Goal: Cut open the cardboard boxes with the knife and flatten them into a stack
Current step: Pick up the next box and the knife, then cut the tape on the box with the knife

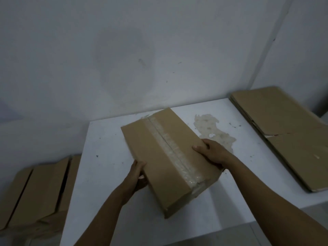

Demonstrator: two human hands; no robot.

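Nearest me, my left hand (140, 173) grips the left edge of the box (156, 157), fingers curled round it, and my right hand (212, 153) clamps its right edge, thumb on top. I see the white counter (106, 148) under it, the box skewed at the middle. Flattened cardboard (284, 121) is stacked at the counter's right end. Other boxes (39, 192) stand lower left, beside the counter. Clear tape (170, 150) runs along the box's top seam.

At the middle of the white table (106, 148), the left hand (139, 174) and the right hand (211, 153) grip a taped cardboard box (159, 148). Flattened cardboard (284, 125) lies at the table's right end; more boxes (39, 192) stand left of the table.
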